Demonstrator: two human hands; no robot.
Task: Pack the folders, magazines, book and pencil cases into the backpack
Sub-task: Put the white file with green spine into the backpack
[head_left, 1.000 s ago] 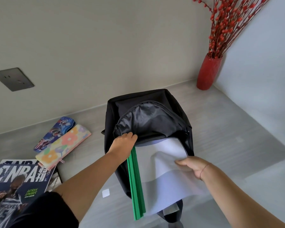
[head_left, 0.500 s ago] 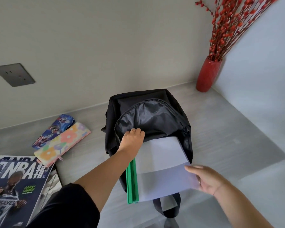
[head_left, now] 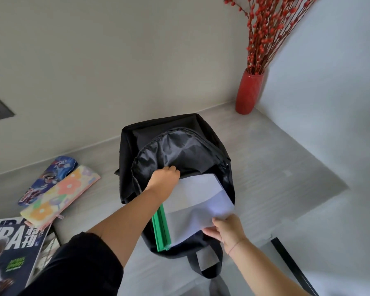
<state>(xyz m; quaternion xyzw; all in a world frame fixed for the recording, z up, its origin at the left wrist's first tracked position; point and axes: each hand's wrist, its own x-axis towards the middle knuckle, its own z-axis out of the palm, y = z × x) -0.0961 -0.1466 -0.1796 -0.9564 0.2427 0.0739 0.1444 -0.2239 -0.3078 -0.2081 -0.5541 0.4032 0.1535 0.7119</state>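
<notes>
The backpack [head_left: 137, 167] mouth is held wide by the clenched left hand [head_left: 163, 178]; the folders [head_left: 197, 201] are gripped by the right hand [head_left: 226, 229] for insertion.

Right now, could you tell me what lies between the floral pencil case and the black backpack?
In the head view, only bare grey tabletop separates the floral pencil case from the black backpack.

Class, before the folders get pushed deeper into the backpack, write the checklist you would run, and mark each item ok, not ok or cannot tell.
1. Backpack mouth open: ok.
2. Left hand at the opening's edge, over the folders' top: ok.
3. Right hand gripping the white folder at its lower corner: ok.
4. Green folder lined up beside the white one: ok.
5. Room left inside: cannot tell.
6. Folders fully in: not ok, both stick out.
</notes>
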